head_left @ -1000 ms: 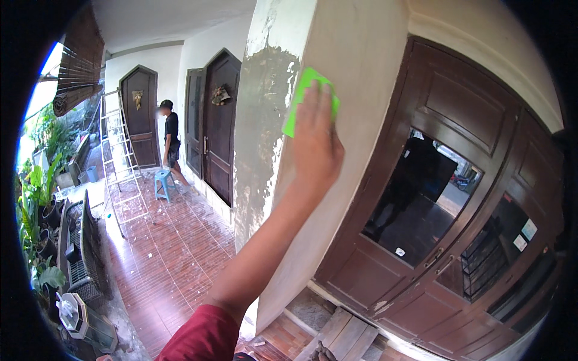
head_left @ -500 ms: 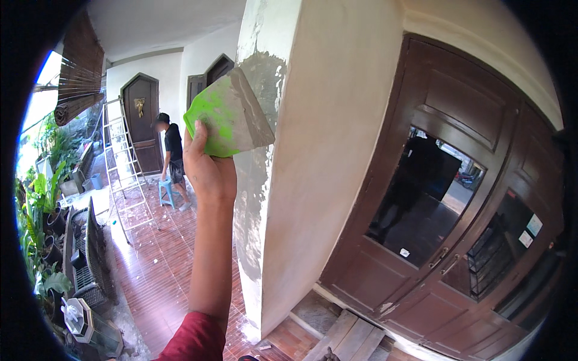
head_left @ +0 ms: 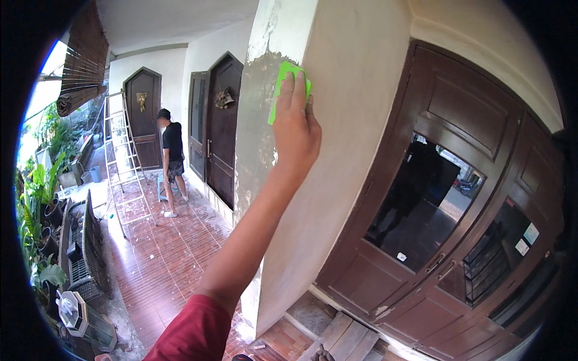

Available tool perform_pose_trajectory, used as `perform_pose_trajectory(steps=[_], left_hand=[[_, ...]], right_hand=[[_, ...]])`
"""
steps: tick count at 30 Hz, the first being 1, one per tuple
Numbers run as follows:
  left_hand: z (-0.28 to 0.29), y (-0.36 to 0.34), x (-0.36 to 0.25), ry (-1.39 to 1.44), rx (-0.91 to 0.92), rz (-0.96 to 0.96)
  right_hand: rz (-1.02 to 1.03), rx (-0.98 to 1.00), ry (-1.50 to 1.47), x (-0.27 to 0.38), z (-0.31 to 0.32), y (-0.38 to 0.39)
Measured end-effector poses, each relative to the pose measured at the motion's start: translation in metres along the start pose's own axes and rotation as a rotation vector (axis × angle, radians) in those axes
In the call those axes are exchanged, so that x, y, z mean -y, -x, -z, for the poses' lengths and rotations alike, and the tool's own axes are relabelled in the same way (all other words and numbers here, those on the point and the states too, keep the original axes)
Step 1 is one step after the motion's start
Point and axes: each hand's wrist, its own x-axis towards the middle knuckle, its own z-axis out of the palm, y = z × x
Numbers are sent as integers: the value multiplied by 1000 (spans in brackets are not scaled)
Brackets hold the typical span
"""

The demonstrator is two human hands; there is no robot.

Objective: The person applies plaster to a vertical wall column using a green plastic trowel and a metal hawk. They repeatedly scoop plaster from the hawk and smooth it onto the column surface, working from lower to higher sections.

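Observation:
My left hand [head_left: 296,135] is raised at the pillar, its back toward me and its fingers spread along a flat green plastic scraper [head_left: 281,90]. The scraper lies against the corner of the pillar [head_left: 256,144], over a coat of wet-looking grey plaster [head_left: 257,99]. Above this coat the pillar's face is white and rough, with an uneven border. The scraper's far side, against the pillar, is hidden. My right hand is out of view.
Brown double doors [head_left: 373,265] with glass panes stand at right. Wooden planks [head_left: 343,337] lie below. At left are a metal ladder [head_left: 129,162], a woven bench [head_left: 90,253], plants and a lantern [head_left: 87,322]. Beyond the pillar a person [head_left: 173,147] stands by a blue stool [head_left: 161,188].
My left hand has turned over and moved right, bringing the scraper from in front of the pillar onto its corner. The person by the stool has straightened up somewhat.

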Motion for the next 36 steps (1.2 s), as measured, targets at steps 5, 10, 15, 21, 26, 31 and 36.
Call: perform_pose_trajectory(steps=[5, 10, 15, 21, 26, 31, 36], left_hand=[[3, 22, -36, 63, 3, -38], [26, 22, -30, 116, -133, -89], [36, -9, 17, 45, -100, 131], [7, 13, -9, 77, -28, 75], [12, 34, -47, 284, 78, 34], [29, 20, -21, 40, -114, 18], [27, -6, 11, 61, 8, 389]], right_hand=[[-18, -95, -20, 6, -11, 11], [3, -141, -41, 16, -19, 19], [4, -141, -40, 22, -16, 21], [11, -120, -62, 17, -13, 20], [44, -103, 31, 9, -4, 7], [67, -129, 61, 1, 8, 2], [67, -159, -18, -2, 12, 12]])
